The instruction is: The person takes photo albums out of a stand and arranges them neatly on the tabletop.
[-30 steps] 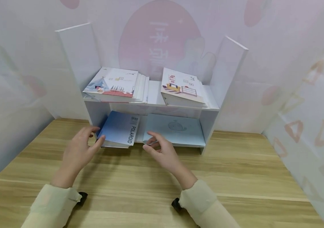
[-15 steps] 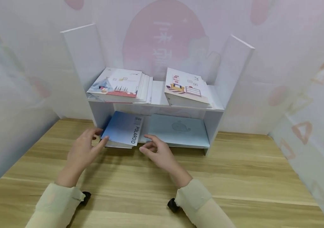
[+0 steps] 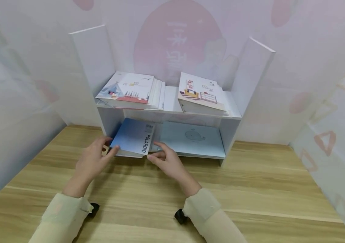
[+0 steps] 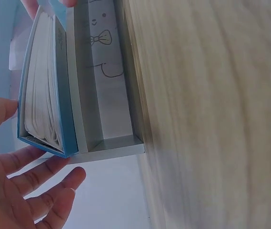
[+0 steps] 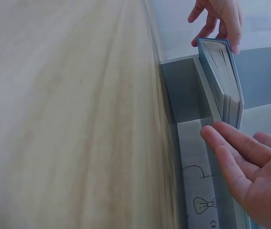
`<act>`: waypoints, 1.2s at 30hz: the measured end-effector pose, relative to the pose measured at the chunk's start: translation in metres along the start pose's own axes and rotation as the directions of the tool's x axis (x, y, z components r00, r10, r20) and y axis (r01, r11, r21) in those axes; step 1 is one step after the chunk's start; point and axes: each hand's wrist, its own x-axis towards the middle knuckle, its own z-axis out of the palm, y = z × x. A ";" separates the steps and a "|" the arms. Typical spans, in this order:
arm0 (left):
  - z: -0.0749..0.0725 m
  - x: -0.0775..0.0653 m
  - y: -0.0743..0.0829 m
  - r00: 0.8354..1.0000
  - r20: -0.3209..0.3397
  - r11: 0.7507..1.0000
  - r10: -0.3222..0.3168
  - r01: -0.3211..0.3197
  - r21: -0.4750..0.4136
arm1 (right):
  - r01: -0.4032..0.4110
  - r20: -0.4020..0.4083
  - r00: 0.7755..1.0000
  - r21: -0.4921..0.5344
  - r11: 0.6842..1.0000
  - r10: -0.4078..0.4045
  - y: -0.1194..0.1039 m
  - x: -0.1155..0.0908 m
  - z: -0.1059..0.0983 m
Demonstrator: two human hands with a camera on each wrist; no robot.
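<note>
A blue photo album (image 3: 131,136) marked POLAROID lies on the left of the lower shelf, its front edge jutting out slightly. My left hand (image 3: 91,160) holds its near left corner; in the left wrist view the thumb is on the cover and fingers (image 4: 30,174) are beneath and beside the end. My right hand (image 3: 169,163) is at the near right corner, fingers spread and relaxed. In the right wrist view that hand (image 5: 254,167) has thumb and fingertips on either side of the album (image 5: 223,81); firm contact cannot be made out.
A pale blue album (image 3: 190,138) with a whale lies at the lower right. Above, two stacks of white picture-covered albums, the left stack (image 3: 127,89) and the right stack (image 3: 201,92), rest on the white shelf (image 3: 172,103). Wooden table (image 3: 148,209) spreads in front.
My right hand has shifted left, from the whale album's corner to the blue album's near right corner. The left hand stays at the blue album's left corner. The view has panned slightly left.
</note>
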 end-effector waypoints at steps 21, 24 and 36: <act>-0.002 0.000 0.002 0.994 0.090 0.998 -0.055 0.057 -0.020 | -0.064 0.053 0.997 0.082 0.995 0.060 0.000 0.010 0.012; -0.003 0.000 0.003 0.993 0.101 0.998 -0.066 0.068 -0.014 | -0.069 0.053 0.996 0.087 0.994 0.065 0.000 0.012 0.014; -0.004 0.000 0.003 0.988 0.127 0.996 -0.084 0.086 -0.013 | -0.069 0.037 0.997 0.131 0.989 0.065 0.003 0.021 0.021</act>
